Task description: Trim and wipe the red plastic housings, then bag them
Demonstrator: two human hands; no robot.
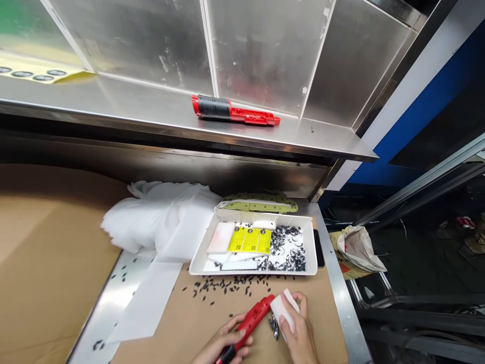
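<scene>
The lower end of the red-and-black tool (254, 319) is cut off by the frame edge; the left hand (229, 337) wraps its fingers around it, above the cardboard (182, 328). The right hand (299, 329) pinches a white block (283, 308) near the tip (contact unclear). The white tray (253, 273) contains a yellow label sheet (249, 240) and small black parts (296, 258). Behind runs a steel shelf (132, 103).

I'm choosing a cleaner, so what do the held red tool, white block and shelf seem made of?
Red tool: probably satin plastic, its red even and softly shiny. White block: perhaps foam or sponge; looks matte. Shelf: likely stainless steel, smooth grey with blurred reflections.
</scene>
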